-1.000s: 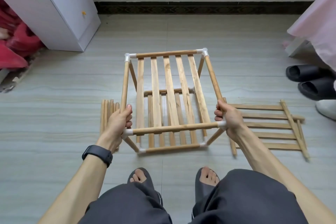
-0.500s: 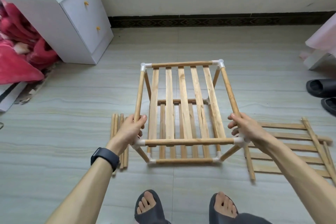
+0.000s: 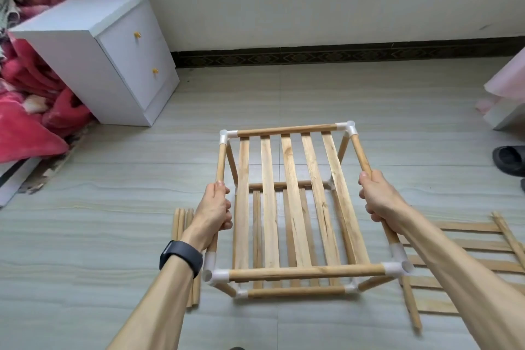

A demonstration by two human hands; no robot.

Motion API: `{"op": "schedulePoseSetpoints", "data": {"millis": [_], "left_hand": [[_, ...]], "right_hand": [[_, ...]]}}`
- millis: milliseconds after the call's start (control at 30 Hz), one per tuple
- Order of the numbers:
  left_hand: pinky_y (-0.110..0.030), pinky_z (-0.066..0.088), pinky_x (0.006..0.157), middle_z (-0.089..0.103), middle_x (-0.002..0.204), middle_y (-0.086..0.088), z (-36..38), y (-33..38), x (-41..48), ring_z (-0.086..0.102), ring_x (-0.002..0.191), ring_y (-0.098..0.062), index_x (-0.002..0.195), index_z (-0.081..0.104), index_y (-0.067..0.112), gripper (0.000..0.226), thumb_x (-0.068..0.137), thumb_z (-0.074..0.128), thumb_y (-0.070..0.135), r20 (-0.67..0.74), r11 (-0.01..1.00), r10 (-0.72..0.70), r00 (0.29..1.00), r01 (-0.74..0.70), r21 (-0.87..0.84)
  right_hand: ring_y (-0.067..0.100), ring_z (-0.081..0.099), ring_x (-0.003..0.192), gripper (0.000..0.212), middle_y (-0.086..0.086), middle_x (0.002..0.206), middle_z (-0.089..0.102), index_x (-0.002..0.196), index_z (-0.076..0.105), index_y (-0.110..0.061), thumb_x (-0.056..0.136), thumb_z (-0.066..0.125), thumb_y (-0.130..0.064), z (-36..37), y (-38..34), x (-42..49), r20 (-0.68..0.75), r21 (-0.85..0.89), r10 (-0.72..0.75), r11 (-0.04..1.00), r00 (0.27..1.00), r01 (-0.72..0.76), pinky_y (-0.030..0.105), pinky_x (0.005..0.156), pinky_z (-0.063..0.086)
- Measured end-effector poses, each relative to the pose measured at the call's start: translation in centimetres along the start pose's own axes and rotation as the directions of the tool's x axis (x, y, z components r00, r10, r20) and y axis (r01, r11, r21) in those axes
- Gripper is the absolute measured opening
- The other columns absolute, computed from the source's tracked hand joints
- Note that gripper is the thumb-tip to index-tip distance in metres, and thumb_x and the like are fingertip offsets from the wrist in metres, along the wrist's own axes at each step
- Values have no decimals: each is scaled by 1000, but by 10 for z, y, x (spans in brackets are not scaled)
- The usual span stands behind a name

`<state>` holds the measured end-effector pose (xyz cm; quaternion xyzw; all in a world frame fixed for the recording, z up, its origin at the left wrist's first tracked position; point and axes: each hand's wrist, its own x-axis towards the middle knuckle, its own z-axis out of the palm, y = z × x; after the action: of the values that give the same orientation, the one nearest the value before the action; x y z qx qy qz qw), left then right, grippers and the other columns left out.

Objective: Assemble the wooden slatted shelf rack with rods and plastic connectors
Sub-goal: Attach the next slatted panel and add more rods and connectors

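Two hands hold the rack by its top tier. The left hand is wrapped round the left rod and the right hand round the right rod, with the fingers curled tight on the wood. The top tier has five flat, pale slats with streaky grain. Smooth round rods frame it and meet in milky white plastic connectors at the four corners. A second slatted tier shows below, joined by short uprights; whether it rests on the floor cannot be told. The rack is mid-room before the person, over grey, wood-grained tiles. Loose rods lie bundled on the floor just left of it, partly behind the left forearm. A flat slatted panel lies to the right. A black watch bands the left wrist. A white boxy cabinet with brass-coloured knobs stands far left, beside a fluffy red blanket.
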<state>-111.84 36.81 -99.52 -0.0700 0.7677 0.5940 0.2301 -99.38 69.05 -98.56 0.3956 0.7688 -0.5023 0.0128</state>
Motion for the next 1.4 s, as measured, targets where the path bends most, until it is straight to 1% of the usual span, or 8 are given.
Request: {"op": "schedulePoseSetpoints", "data": {"millis": [167,300,467,900,1033,1200,1300,1400], "left_hand": [[-27,39,48,42,72,1,0,2,-1,39,49,-9,110,49,19,41,107,25,52,-11,982,76,997,-73,173],[-34,47,62,57,83,0,-1,-2,-5,53,66,-17,110,45,23,37,106,24,53,-50,914,190,980,-158,375],[-42,54,79,58,100,2,1,-1,-13,63,89,-20,122,39,28,32,107,24,51,-76,865,236,969,-174,471],[-34,51,67,64,99,4,4,0,-8,66,86,-17,122,38,25,29,108,24,46,-76,881,191,979,-136,454],[-28,56,59,64,100,-2,6,0,-3,70,78,-20,121,39,22,28,109,26,44,-81,931,146,986,-109,349],[-36,59,67,64,99,-2,7,0,-3,70,79,-21,117,40,22,29,108,26,45,-87,933,150,985,-112,341],[-36,58,72,64,103,-2,4,3,-4,70,84,-19,121,41,24,29,108,26,46,-51,952,114,992,-94,292],[-34,52,74,60,112,0,-2,9,-3,66,95,-18,125,36,28,31,107,25,51,60,952,61,996,-76,296]], "right_hand": [[19,43,62,35,10,93,56,110,44,-12,107,27,-42,1,1,-2,-33,-71,-22,997,999,19,31,48,39],[33,58,91,40,12,118,59,122,42,-9,105,32,-44,9,3,-9,-144,-416,-163,905,976,90,41,73,42],[37,60,102,50,11,128,57,131,35,-12,102,36,-53,14,2,-13,-152,-559,-227,822,962,105,43,76,42],[27,54,73,31,7,87,56,121,33,-13,106,31,-40,8,-3,-12,-116,-445,-179,889,977,110,39,61,38],[25,54,72,26,11,91,57,116,32,-17,105,30,-40,5,-3,-9,-84,-350,-136,932,987,99,37,59,39],[19,49,70,34,6,86,53,123,34,-14,105,31,-43,4,-4,-11,-95,-377,-148,920,984,102,35,56,34],[30,53,84,43,15,111,59,126,36,-12,103,35,-48,6,-5,-20,-150,-479,-160,875,976,70,42,73,40],[36,39,128,60,17,150,34,144,34,-16,98,47,-52,19,-8,-41,-220,-626,-417,754,882,201,52,99,39]]}}
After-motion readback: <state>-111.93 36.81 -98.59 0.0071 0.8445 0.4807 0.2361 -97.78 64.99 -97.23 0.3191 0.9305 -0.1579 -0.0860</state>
